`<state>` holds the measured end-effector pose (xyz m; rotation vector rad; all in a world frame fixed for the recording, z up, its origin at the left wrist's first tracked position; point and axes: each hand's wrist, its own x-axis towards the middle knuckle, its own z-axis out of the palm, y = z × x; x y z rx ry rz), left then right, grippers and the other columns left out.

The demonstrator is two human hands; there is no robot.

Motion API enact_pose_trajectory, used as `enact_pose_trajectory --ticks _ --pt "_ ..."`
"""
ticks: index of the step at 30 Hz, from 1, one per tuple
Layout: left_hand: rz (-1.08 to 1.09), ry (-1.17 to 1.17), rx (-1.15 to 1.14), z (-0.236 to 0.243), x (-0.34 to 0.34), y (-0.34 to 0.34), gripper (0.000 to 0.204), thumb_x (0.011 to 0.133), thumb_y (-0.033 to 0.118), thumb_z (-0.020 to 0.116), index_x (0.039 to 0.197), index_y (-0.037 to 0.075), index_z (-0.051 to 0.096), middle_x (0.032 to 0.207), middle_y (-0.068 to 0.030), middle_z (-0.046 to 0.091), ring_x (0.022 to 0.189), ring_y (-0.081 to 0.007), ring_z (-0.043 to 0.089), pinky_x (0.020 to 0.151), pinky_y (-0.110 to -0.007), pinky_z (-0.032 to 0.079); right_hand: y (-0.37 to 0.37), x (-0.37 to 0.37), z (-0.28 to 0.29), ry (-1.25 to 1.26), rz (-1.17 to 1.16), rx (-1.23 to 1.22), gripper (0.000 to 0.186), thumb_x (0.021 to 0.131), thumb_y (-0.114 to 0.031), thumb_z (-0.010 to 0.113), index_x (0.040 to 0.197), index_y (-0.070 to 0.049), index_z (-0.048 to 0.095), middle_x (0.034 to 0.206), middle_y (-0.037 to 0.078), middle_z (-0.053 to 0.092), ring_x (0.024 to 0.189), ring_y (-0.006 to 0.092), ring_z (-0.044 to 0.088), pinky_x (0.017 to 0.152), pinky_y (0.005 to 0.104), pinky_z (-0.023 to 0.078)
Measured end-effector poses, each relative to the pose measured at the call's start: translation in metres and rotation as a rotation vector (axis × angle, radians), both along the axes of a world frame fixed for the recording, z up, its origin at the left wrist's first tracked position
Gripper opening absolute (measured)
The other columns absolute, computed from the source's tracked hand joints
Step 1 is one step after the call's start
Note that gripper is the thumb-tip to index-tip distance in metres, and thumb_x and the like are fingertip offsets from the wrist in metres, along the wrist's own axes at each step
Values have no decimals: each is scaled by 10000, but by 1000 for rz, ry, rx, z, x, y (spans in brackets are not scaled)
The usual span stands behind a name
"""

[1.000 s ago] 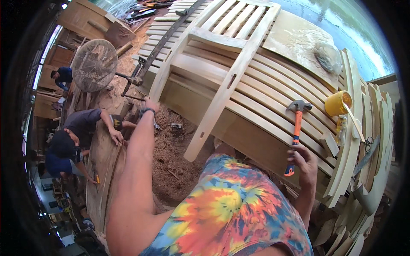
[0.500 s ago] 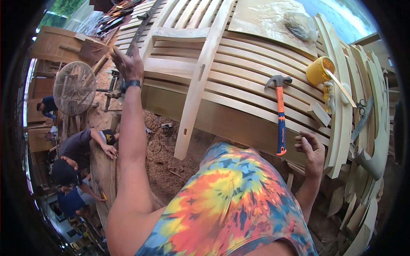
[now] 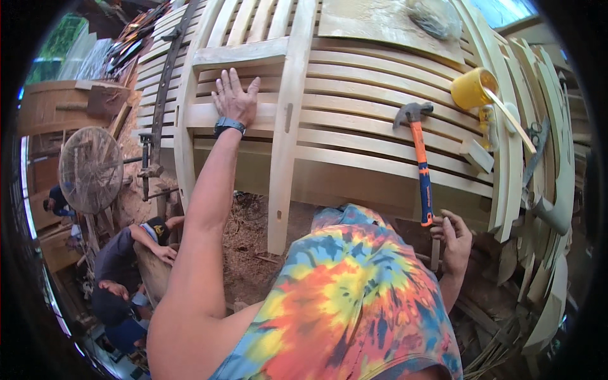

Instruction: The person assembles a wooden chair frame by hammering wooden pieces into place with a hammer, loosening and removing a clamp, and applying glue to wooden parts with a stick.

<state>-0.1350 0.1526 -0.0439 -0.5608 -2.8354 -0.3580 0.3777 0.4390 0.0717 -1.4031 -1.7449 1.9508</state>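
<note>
My left hand [image 3: 235, 101], a watch on its wrist, lies with fingers spread on the lower crosspiece [image 3: 204, 115] of a pale wooden frame. That frame has two long uprights, and the nearer right upright [image 3: 282, 158] has slots cut in it. My right hand [image 3: 453, 242] hangs at the bench's near edge with loosely bent fingers and nothing visible in them. Just beside its fingertips is the butt of a claw hammer [image 3: 420, 158] with an orange and blue handle. The hammer lies across the slats; whether my fingers touch it cannot be told.
A yellow cup [image 3: 470, 88] with a pale stick, scissors [image 3: 536, 136] and a small wood block [image 3: 477, 156] are at the right. A dusty board [image 3: 367, 25] carries a plastic bag [image 3: 434, 18]. Clamps [image 3: 147, 166] stand left. Co-workers [image 3: 120, 259] bend over wood at lower left.
My left hand has moved right from beside the frame onto its crosspiece. The view has shifted, and the frame now appears straighter. My right hand is nearer the hammer's butt.
</note>
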Motion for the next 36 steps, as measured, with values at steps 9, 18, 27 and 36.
enact_pose_trajectory --ticks 9,18,27,36 --pt "74 -99 -8 9 3 1 866 952 666 432 1542 40 333 1612 -220 277 1495 -395 242 1223 -553 106 -11 62 -68 -279 37 79 317 978 -145 642 1251 16 622 990 81 703 788 105 645 691 243 522" --pt "151 -34 63 -1 26 -2 803 973 623 415 1496 13 408 1590 -258 298 1492 -448 213 1224 -572 59 -9 191 -161 -544 -42 -337 234 972 -245 621 1067 -32 635 853 81 662 692 153 615 616 310 498" --pt "-572 -96 -132 15 6 -28 459 893 219 585 1347 161 615 1274 -142 664 1172 -305 621 996 -443 488 -9 264 -178 -502 -258 -267 338 957 -381 613 830 -70 645 676 73 607 548 203 565 516 381 466" --pt "-603 -496 304 108 -40 120 562 1024 344 527 1410 -64 499 1284 -219 633 1131 -292 630 976 -397 492 -49 250 -142 -361 -628 -81 261 917 -266 706 1012 -24 696 798 49 686 654 155 669 546 316 536"
